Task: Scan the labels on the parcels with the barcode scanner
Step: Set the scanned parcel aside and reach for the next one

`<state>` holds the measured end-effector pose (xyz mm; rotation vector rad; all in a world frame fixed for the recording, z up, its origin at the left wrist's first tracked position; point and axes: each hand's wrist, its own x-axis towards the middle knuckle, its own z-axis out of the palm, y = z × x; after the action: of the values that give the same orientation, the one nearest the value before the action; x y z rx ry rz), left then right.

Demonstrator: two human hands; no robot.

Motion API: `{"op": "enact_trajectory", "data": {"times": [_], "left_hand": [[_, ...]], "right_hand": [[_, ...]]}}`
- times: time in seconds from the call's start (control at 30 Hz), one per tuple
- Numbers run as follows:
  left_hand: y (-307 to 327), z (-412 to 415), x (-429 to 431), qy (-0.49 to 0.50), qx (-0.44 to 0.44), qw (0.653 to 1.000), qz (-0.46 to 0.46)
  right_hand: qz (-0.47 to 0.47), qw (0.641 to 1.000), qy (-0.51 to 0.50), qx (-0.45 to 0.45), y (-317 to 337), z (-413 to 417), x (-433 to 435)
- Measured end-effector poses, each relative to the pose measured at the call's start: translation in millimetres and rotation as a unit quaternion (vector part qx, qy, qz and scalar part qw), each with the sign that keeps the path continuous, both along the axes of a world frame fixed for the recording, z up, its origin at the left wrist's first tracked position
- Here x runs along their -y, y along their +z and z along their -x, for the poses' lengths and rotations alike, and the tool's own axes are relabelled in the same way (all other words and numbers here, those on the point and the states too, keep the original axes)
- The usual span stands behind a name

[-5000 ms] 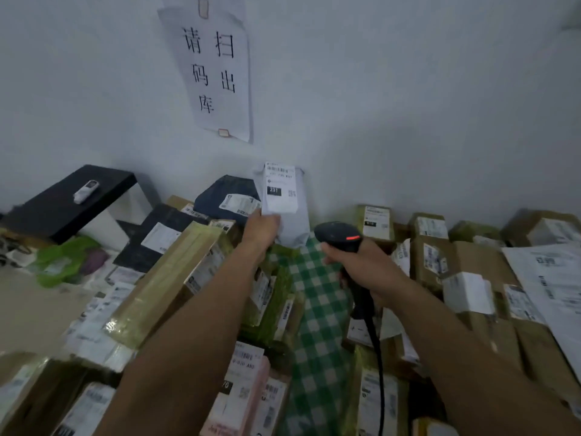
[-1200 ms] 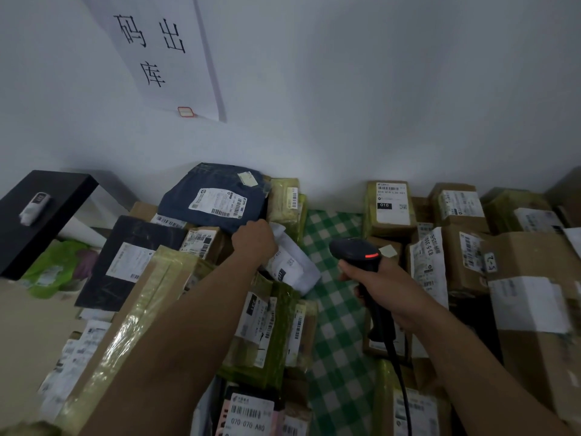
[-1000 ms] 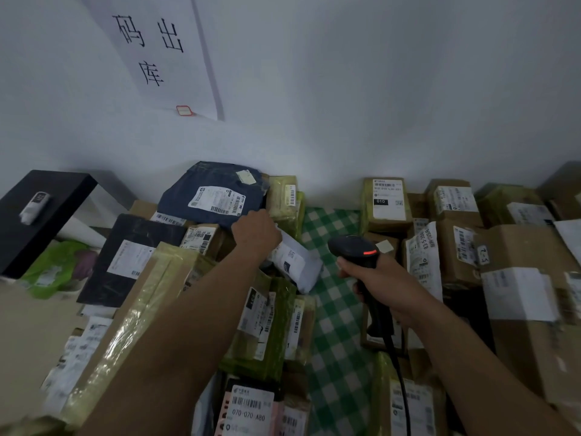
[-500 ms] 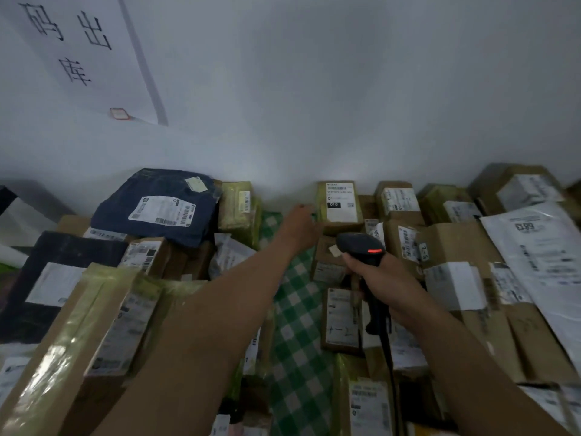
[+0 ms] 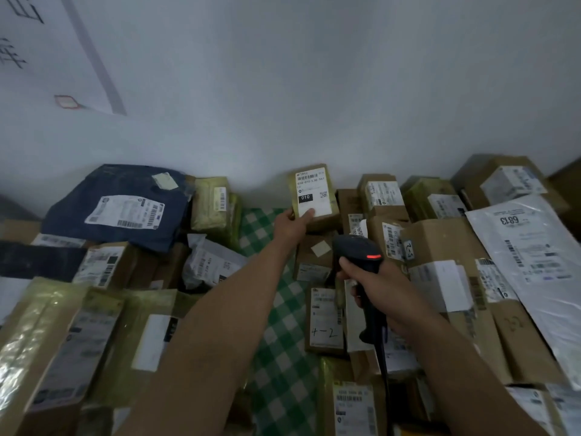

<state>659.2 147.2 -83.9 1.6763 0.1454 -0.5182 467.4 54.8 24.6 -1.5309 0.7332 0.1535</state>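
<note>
I have only one view: the wide-angle head camera, looking forward and down over the parcel pile [image 5: 103,272] toward the far wall [image 5: 314,89], which fills the upper half. Both forearms [image 5: 220,325] enter from the near edge, close to the lens. The left hand [image 5: 290,225] and right hand [image 5: 374,287] sit mid-frame, nearer than the wall.

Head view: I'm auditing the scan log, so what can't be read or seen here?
Wall sign: cut off by the top and left edges.
Small box label: fine print too small; the left hand thumb covers its lower edge.
Barcode scanner: trigger hidden under the right hand; its window faces away.
Lower-left parcel: label blurred.
</note>
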Motion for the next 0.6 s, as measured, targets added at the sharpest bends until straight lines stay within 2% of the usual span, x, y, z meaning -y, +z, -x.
{"op": "enact_trajectory", "data": {"times": [0.13,0.27,0.43,0.6], "left_hand": [[36,36,-27,0.049,0.079,0.994,0.059],[78,97,-58,0.076,0.126,0.986,0.077],[112,192,-96,0.098,0.098,0.988,0.065],[125,272,-116,0.08,0.102,0.991,0.042]], "right_hand": [[0.014,1.0,-0.009,0.021,17,12,-5],[0.035,0.995,-0.04,0.079,41,34,-19],[0.038,0.984,-0.073,0.157,63,78,-43],[0.008,0.983,-0.062,0.174,73,135,-62]]}}
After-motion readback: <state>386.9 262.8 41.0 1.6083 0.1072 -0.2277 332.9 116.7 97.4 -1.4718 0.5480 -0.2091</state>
